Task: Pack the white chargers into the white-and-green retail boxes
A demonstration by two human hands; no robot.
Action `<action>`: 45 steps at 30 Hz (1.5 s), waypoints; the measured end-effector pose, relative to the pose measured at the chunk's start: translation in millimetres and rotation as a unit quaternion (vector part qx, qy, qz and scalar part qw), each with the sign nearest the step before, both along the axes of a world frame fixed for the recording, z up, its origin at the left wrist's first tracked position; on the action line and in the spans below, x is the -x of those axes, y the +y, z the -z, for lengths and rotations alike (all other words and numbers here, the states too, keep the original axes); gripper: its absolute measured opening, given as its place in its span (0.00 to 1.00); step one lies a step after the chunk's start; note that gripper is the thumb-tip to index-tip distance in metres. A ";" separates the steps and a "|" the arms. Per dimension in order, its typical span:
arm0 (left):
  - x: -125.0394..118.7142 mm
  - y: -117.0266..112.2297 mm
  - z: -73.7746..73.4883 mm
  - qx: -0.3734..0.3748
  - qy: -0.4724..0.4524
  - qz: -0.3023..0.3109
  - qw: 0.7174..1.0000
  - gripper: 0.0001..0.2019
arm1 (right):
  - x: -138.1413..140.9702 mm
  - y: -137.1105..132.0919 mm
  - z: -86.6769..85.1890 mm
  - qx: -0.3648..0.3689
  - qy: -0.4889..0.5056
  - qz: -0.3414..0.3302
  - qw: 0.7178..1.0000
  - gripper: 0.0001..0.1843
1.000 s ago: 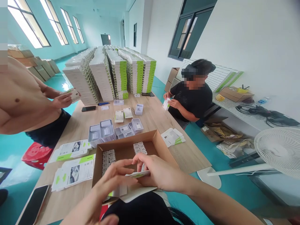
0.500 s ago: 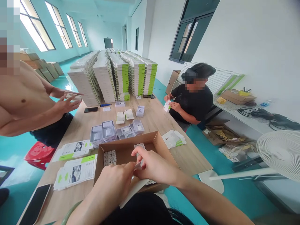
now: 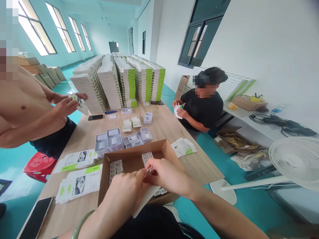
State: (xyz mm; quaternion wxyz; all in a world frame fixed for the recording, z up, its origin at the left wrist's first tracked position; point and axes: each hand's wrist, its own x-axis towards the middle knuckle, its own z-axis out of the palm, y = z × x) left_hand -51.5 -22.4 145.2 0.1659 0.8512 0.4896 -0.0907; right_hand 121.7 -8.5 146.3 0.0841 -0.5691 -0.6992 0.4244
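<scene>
My left hand [image 3: 128,187] is closed on a smooth white sheet [image 3: 146,200] that slants down toward my lap. Against its fingertips, my right hand [image 3: 165,174] is closed in a pinch; a thin pale edge shows between the fingers, too small to name. Both hands are over the near side of an open cardboard box [image 3: 134,152]. Inside it, small white labelled blocks [image 3: 116,167] stand in rows at the left, and more white blocks [image 3: 147,156] sit beyond my fingers. My hands hide part of the box's contents.
Purple-grey plastic trays [image 3: 108,141] stand behind the box. Flat printed cartons [image 3: 79,184] and a phone [image 3: 36,215] lie left; more flat cartons [image 3: 183,147] lie right. Two co-workers handle cartons across the table [image 3: 204,169]. Tall carton stacks [image 3: 109,83] rise behind; a fan [image 3: 294,162] stands right.
My right fingers have curled in closer to my left hand, and the white sheet has shifted slightly right. The co-worker at left has turned a printed carton upright.
</scene>
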 end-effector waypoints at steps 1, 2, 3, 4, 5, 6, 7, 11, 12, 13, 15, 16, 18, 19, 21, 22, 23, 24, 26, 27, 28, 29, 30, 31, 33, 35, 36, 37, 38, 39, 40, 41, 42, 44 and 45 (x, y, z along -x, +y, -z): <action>-4.4 -1.8 0.4 -0.001 0.005 0.003 1.000 0.18 | 0.5 2.2 -2.8 -0.003 -0.023 -0.008 1.000 0.05; -8.9 -3.6 0.4 -0.004 0.011 0.005 1.000 0.19 | 0.2 5.5 -6.1 -0.006 -0.047 -0.020 0.999 0.07; -13.3 -5.2 0.0 -0.009 0.015 0.006 1.000 0.20 | -0.7 9.7 -9.7 -0.008 -0.072 -0.034 0.997 0.09; -17.7 -6.4 -0.5 -0.013 0.020 0.004 1.000 0.21 | -2.3 14.4 -13.8 -0.008 -0.095 -0.051 0.994 0.11; -21.6 -7.1 -0.9 -0.017 0.024 0.003 1.000 0.21 | -4.3 19.0 -18.1 -0.007 -0.118 -0.069 0.991 0.13; -25.1 -7.2 -0.9 -0.020 0.027 0.003 0.999 0.20 | -6.3 23.1 -22.6 -0.007 -0.139 -0.086 0.987 0.16; -27.9 -6.6 -0.2 -0.023 0.030 0.001 0.999 0.20 | -7.7 26.0 -26.7 -0.010 -0.160 -0.099 0.982 0.19; -32.5 0.9 12.5 -0.034 0.030 -0.046 0.998 0.22 | 0.3 24.1 -31.0 -0.046 -0.243 -0.086 0.965 0.23; -32.6 3.2 17.6 -0.037 0.029 -0.066 0.997 0.23 | 5.8 21.6 -27.0 -0.055 -0.259 -0.074 0.961 0.20; -32.6 5.3 22.7 -0.038 0.027 -0.083 0.996 0.23 | 12.0 19.4 -20.8 -0.062 -0.272 -0.062 0.958 0.18; -32.6 8.3 32.0 -0.032 0.023 -0.108 0.993 0.23 | 24.1 17.0 -3.4 -0.071 -0.288 -0.042 0.954 0.14; -32.7 9.2 35.8 -0.028 0.020 -0.116 0.993 0.22 | 29.0 16.9 6.6 -0.074 -0.291 -0.035 0.953 0.14; -32.8 9.9 41.0 -0.021 0.013 -0.123 0.992 0.21 | 35.2 17.7 26.1 -0.080 -0.291 -0.029 0.953 0.16; -32.7 10.0 42.6 -0.017 0.010 -0.125 0.992 0.21 | 36.5 18.1 34.7 -0.083 -0.288 -0.030 0.953 0.17; -32.5 9.9 44.8 -0.011 0.003 -0.126 0.992 0.21 | 36.3 17.8 48.0 -0.090 -0.280 -0.035 0.955 0.18; -32.2 9.9 45.5 -0.008 -0.001 -0.127 0.992 0.21 | 35.3 16.8 52.7 -0.092 -0.276 -0.039 0.956 0.17; -31.8 10.1 46.2 -0.005 -0.005 -0.127 0.992 0.21 | 33.9 15.4 56.1 -0.092 -0.272 -0.044 0.957 0.17; -31.4 10.5 46.7 -0.004 -0.011 -0.126 0.992 0.20 | 32.4 13.7 58.4 -0.090 -0.267 -0.051 0.958 0.16; -29.8 11.9 47.2 -0.002 -0.022 -0.122 0.992 0.20 | 29.4 9.8 59.4 -0.083 -0.259 -0.062 0.960 0.16; -28.6 12.9 47.0 -0.002 -0.027 -0.119 0.992 0.19 | 27.8 7.8 58.3 -0.079 -0.256 -0.065 0.961 0.17; -27.0 14.1 46.4 -0.001 -0.033 -0.117 0.993 0.19 | 26.3 6.0 56.2 -0.075 -0.254 -0.066 0.962 0.18; -25.1 15.5 45.6 0.000 -0.039 -0.114 0.993 0.18 | 24.5 4.4 53.2 -0.071 -0.255 -0.065 0.962 0.19; -22.9 17.0 44.5 0.002 -0.047 -0.110 0.993 0.17 | 22.7 3.0 49.5 -0.065 -0.257 -0.062 0.962 0.20; -20.6 18.6 43.3 0.004 -0.056 -0.106 0.993 0.17 | 20.6 1.8 45.2 -0.060 -0.259 -0.060 0.962 0.20; -15.6 22.0 41.1 0.010 -0.079 -0.097 0.992 0.15 | 16.3 0.1 36.1 -0.053 -0.263 -0.059 0.962 0.20; -11.0 26.0 39.6 0.017 -0.107 -0.092 0.990 0.13 | 12.5 -0.8 27.6 -0.050 -0.265 -0.059 0.961 0.20; -8.7 28.1 39.2 0.021 -0.122 -0.090 0.988 0.13 | 11.0 -1.0 24.0 -0.050 -0.267 -0.058 0.961 0.21; -6.5 30.5 39.0 0.025 -0.136 -0.089 0.986 0.13 | 10.0 -1.2 21.0 -0.050 -0.269 -0.057 0.960 0.21; -4.1 33.0 39.0 0.031 -0.150 -0.087 0.984 0.13 | 9.2 -1.4 18.6 -0.050 -0.272 -0.056 0.959 0.22; -1.6 35.5 39.0 0.037 -0.164 -0.084 0.982 0.12 | 8.6 -1.6 16.9 -0.051 -0.275 -0.055 0.958 0.21; 1.1 38.1 39.2 0.044 -0.176 -0.081 0.980 0.12 | 8.1 -1.6 15.8 -0.052 -0.277 -0.055 0.958 0.21; 3.7 40.7 39.4 0.051 -0.188 -0.078 0.978 0.12 | 7.5 -1.5 15.2 -0.054 -0.279 -0.054 0.957 0.20; 6.2 43.1 39.5 0.059 -0.199 -0.075 0.975 0.13 | 6.9 -1.2 15.2 -0.055 -0.281 -0.053 0.957 0.20; 9.9 47.0 39.6 0.072 -0.217 -0.071 0.971 0.14 | 5.7 0.0 15.9 -0.057 -0.286 -0.049 0.955 0.20; 10.5 48.1 39.4 0.074 -0.221 -0.072 0.970 0.15 | 5.5 0.7 16.4 -0.057 -0.288 -0.046 0.955 0.20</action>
